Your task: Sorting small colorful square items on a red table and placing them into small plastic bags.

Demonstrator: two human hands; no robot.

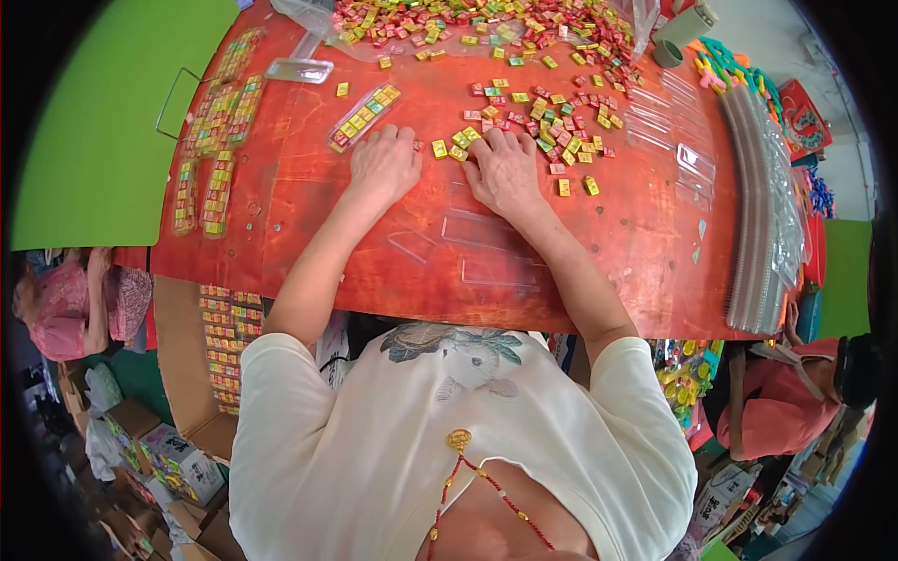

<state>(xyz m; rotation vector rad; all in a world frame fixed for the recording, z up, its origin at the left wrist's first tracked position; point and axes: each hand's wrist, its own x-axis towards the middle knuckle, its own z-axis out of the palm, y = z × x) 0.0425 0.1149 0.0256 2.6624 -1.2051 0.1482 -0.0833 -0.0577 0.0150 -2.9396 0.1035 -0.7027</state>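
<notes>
A long clear plastic tray (363, 119) holds a row of small yellow, red and green blocks and lies slantwise on the red table. My left hand (385, 166) rests palm down just below it, fingers bent and apart, the tips near its lower edge. My right hand (506, 173) lies palm down to the right, fingers spread beside several loose yellow blocks (460, 146). One red and yellow block (439, 149) sits between the hands. What lies under either palm is hidden.
A large heap of small blocks (486, 23) covers the far side, with a looser scatter (561, 122) nearer. Filled trays (217, 117) stand at left. Clear empty trays (486, 231) lie before me; stacked plastic trays (756, 215) line the right edge. Other people sit on both sides.
</notes>
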